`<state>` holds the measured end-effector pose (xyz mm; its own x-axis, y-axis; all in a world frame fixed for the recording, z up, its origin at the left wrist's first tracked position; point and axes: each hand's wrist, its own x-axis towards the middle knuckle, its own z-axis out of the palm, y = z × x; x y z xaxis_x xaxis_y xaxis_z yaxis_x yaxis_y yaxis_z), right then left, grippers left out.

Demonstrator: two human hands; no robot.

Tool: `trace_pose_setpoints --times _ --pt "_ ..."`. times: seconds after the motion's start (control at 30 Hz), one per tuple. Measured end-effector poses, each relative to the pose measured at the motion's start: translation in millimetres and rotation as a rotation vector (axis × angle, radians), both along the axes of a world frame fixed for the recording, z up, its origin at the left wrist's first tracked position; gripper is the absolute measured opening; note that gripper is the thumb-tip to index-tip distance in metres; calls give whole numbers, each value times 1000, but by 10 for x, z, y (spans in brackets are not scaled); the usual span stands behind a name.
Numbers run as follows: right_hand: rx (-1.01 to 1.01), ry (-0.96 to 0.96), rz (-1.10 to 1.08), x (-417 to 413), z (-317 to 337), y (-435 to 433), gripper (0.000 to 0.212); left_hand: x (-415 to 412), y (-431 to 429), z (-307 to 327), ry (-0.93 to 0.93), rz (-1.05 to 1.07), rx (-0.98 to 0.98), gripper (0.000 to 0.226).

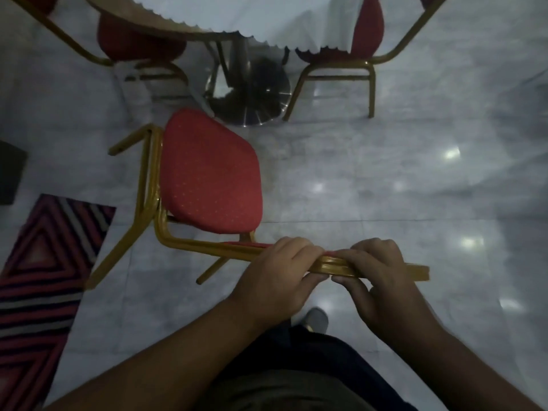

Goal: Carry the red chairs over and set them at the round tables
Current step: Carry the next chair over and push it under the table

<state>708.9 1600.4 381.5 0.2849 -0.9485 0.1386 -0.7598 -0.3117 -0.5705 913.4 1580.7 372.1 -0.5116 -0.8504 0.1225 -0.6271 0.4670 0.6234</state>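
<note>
A red chair (pixel 207 170) with a gold metal frame hangs tilted in front of me, its dotted red seat facing up and its legs pointing left. Both hands grip the top edge of its backrest side by side: my left hand (pixel 275 274) and my right hand (pixel 376 280). Ahead stands a round table (pixel 184 25) with a white scalloped cloth and a shiny metal pedestal base (pixel 249 93). A second red chair (pixel 364 46) stands at the table's right. A third red chair (pixel 133 40) is tucked in at its left.
A striped red, black and white rug (pixel 44 268) lies on the floor at the left. A dark object (pixel 10 170) sits at the left edge. The glossy pale tiled floor (pixel 415 173) stretches open to the right. My shoe (pixel 317 318) shows below the hands.
</note>
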Motion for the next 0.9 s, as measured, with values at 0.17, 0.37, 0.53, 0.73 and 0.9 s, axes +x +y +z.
trace_pose_setpoints --times 0.17,0.37,0.53,0.73,0.9 --pt "-31 -1 114 351 128 154 29 242 426 166 -37 154 -15 34" --pt "-52 68 298 1020 384 304 24 858 895 285 -4 367 23 25" --pt "-47 206 448 1488 570 434 35 1597 1117 387 -62 342 56 24" --pt "-8 269 461 1674 764 506 42 2088 1417 662 -44 470 93 30" --pt "106 261 499 1928 928 560 43 1958 1526 844 -107 426 -64 39"
